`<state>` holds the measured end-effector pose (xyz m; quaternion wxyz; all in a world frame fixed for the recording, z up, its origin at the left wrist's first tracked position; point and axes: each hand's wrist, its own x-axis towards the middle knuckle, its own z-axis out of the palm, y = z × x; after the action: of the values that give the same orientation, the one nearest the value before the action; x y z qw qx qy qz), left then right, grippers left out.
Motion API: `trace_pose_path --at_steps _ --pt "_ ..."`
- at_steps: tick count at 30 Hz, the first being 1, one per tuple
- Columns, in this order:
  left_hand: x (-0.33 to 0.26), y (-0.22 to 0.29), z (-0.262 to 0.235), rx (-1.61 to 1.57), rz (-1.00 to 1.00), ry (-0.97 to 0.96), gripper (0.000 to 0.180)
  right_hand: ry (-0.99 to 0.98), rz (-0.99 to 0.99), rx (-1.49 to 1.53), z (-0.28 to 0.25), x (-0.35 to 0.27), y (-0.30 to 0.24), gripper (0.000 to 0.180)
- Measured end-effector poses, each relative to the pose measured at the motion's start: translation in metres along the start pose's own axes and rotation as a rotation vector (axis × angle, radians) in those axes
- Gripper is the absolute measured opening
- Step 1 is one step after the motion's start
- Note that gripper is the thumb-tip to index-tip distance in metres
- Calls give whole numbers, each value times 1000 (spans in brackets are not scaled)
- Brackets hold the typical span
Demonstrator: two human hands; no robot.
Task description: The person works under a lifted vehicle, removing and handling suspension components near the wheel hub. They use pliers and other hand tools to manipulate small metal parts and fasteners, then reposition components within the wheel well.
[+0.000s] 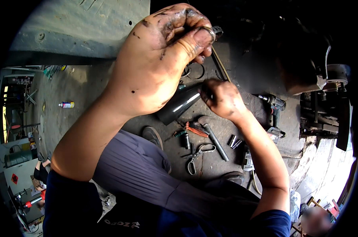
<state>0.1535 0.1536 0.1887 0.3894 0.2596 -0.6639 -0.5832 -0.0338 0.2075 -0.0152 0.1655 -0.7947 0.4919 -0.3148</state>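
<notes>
My left hand (159, 59), smeared with black grease, is raised close in the upper middle. Its thumb and fingers pinch a small metal band that looks like a hose clamp (216, 32). Lower and to the right, my right hand (223, 99) is closed with its fingers curled, slightly blurred. Those fingertips are at the upper end of a glossy black tube (179, 106), which lies at a slant; what they grip is hidden. A thin rod (220, 63) runs between the two hands, and dark rings (196, 71) lie behind my left wrist.
On the floor are scissors (198, 157), orange-handled pliers (196, 129), a metal bar (216, 143), sockets (234, 141) and a power drill (274, 106). A spray can (66, 104) lies at left. A greenish vehicle panel (72, 35) overhangs the upper left; dark machinery (317, 75) stands right.
</notes>
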Motion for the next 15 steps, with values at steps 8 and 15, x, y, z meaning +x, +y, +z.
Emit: trace_pose_path --at_steps 8,15 --pt "-8 3 -1 10 -65 -75 3 -912 234 -75 113 -94 15 41" --pt "-8 6 11 213 26 -110 18 -821 308 -184 173 -123 -2 32"
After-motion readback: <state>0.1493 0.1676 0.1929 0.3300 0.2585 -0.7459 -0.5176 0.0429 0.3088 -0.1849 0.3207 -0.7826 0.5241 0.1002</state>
